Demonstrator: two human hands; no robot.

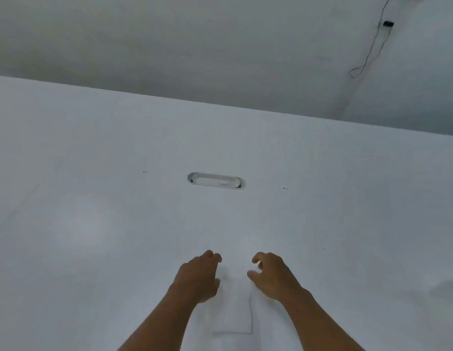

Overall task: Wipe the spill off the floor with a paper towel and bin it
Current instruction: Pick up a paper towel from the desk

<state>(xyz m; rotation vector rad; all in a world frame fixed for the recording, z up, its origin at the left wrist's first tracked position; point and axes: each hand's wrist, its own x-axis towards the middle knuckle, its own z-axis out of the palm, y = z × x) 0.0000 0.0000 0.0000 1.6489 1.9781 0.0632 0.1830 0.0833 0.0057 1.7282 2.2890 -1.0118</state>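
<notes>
A white paper towel point(233, 312) shows faintly against the white table, low in the middle of the view. Only its right and bottom edges are distinct. My left hand point(197, 277) is at the sheet's left side, fingers curled and thumb pressed to it. At the sheet's upper right, my right hand point(271, 274) has its thumb and bent fingers pinched on it. The sheet stretches between the two hands. No spill, floor or bin is in view.
A wide white table point(93, 198) fills most of the view, with an oval cable slot point(216, 181) in its middle. Its far edge meets a pale wall point(195, 46). A thin black cable with a small black box point(388, 23) hangs at the upper right.
</notes>
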